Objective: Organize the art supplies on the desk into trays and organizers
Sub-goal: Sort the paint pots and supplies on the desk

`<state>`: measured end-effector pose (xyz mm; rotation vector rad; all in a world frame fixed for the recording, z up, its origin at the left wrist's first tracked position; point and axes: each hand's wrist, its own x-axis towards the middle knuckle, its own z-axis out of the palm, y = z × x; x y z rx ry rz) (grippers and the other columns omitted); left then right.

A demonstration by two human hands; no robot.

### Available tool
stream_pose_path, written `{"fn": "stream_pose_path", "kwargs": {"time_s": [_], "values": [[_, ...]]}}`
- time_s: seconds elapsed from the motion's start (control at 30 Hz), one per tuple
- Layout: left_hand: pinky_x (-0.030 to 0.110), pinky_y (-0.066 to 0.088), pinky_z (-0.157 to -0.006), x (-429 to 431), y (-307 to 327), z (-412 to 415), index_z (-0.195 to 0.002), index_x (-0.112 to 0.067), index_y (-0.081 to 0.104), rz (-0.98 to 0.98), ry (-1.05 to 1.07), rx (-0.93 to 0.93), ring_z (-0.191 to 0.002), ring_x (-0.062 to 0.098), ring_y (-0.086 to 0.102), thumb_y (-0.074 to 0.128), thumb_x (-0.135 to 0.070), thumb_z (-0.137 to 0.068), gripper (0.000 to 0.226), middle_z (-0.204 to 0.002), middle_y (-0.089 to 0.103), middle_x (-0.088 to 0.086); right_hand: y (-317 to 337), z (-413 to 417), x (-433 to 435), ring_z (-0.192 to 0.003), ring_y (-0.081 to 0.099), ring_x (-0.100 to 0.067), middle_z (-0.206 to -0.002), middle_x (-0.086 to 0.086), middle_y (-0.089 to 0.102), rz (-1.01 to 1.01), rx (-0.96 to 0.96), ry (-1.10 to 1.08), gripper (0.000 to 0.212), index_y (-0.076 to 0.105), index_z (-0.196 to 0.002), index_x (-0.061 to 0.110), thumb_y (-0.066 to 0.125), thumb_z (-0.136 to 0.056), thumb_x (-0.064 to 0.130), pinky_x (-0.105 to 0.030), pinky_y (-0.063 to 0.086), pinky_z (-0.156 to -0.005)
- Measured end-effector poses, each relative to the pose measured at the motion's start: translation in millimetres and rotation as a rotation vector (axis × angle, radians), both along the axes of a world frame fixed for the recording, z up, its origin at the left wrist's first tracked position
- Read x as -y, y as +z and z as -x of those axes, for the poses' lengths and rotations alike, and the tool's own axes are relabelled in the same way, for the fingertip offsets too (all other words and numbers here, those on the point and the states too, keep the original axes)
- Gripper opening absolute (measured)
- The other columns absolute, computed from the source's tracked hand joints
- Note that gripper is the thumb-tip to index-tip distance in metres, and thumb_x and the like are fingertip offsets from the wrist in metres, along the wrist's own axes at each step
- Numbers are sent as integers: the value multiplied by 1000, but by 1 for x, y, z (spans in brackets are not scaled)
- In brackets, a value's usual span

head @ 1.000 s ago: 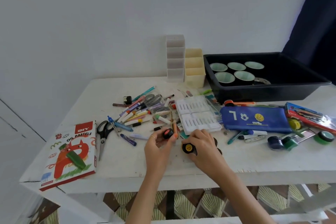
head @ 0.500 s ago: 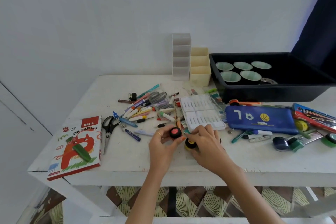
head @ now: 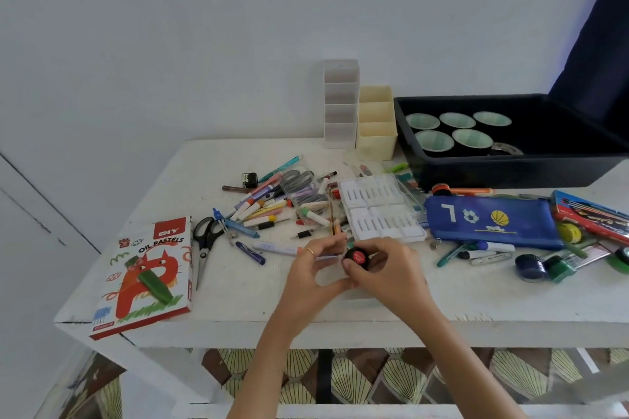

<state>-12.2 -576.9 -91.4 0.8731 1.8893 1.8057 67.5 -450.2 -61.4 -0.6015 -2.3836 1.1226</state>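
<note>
Where the hands meet: front middle of the tabletop (head: 238, 299), close to its near edge.
Right hand (head: 388, 274): fingers and thumb curled round a small black paint pot (head: 356, 257) with a red lid.
Left hand (head: 306, 272): ring on one finger; fingers bent towards the same pot; whether it grips anything cannot be told.
Just behind: loose heap of markers (head: 269, 207); white paint case (head: 381, 211) beside it on the right.
Left side: scissors (head: 204, 241), then oil pastels box (head: 146, 275) at the front corner.
Right side: blue pencil case (head: 490, 221); dark blue pot (head: 529, 267) near its front edge.
Rear: white organizer (head: 340, 105) and cream organizer (head: 376, 122) side by side at the wall; black tray (head: 510, 170) next to them, holding five cups (head: 435, 139).
</note>
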Motion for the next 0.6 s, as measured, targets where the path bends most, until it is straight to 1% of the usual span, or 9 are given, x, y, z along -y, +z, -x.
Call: {"fn": "stream_pose_path", "kwargs": {"time_s": [0.07, 0.13, 0.2, 0.27, 0.3, 0.37, 0.43, 0.53, 0.6], "values": [[29, 37, -107, 3, 0, 4, -133, -26, 47, 32, -82, -24, -125, 5, 46, 66, 3, -78, 65, -132, 52, -9, 0, -8, -8, -73, 61, -3, -87, 9, 65, 32, -34, -57, 26, 69, -96, 25, 79, -72, 23, -12, 50, -66], [28, 32, -111, 2, -1, 3, -130, -27, 48, 41, -35, -13, -126, 0, 43, 58, 5, -82, 59, -133, 51, -12, 0, -18, -14, -76, 62, -2, -92, 9, 64, 34, -48, -60, 30, 69, -100, 24, 79, -71, 20, -14, 52, -68], [33, 35, -110, -4, -4, 1, -124, -28, 54, 75, 107, -87, -121, -2, 46, 59, -9, -88, 40, -127, 55, -15, -1, -28, -14, -79, 60, 0, -93, 11, 62, 10, -34, 33, 34, 69, -100, 25, 80, -70, 15, -13, 51, -72], [35, 36, -109, -11, -9, 1, -119, -25, 58, 125, 186, -189, -117, -3, 48, 58, -20, -90, 30, -120, 57, -19, -4, -33, -9, -83, 58, 0, -93, 14, 60, -69, -5, 144, 36, 68, -98, 29, 79, -68, 12, -12, 48, -75], [31, 36, -108, -13, -11, 1, -118, -24, 60, 146, 198, -213, -116, -4, 48, 57, -20, -90, 28, -118, 58, -19, -7, -34, -7, -85, 57, -2, -92, 14, 60, -105, 2, 176, 37, 67, -97, 30, 79, -67, 11, -12, 47, -76], [14, 33, -102, -14, -13, 1, -115, -23, 62, 184, 201, -262, -115, -3, 48, 56, -16, -92, 25, -116, 59, -18, -13, -35, -3, -88, 55, -4, -94, 15, 60, -145, 8, 182, 37, 67, -98, 30, 79, -68, 12, -14, 44, -78], [-2, 24, -94, -14, -14, 2, -113, -21, 63, 218, 200, -327, -115, 1, 48, 54, -13, -92, 24, -116, 61, -13, -16, -35, -3, -89, 53, -5, -96, 12, 59, -187, 22, 153, 36, 68, -102, 26, 79, -70, 12, -20, 44, -81], [1, 25, -93, -17, -17, 2, -112, -20, 65, 285, 195, -438, -109, -3, 42, 53, -11, -92, 24, -113, 59, -13, -20, -34, -6, -91, 51, -14, -95, 7, 60, -340, 80, 139, 38, 70, -106, 21, 78, -71, 12, -26, 35, -83], [0, 22, -92, -19, -18, 0, -112, -16, 65, 316, 187, -503, -106, -3, 38, 51, -8, -93, 26, -109, 59, -9, -20, -31, -8, -94, 49, -18, -95, 6, 61, -414, 126, 150, 38, 70, -108, 20, 77, -72, 11, -27, 31, -85]]}}
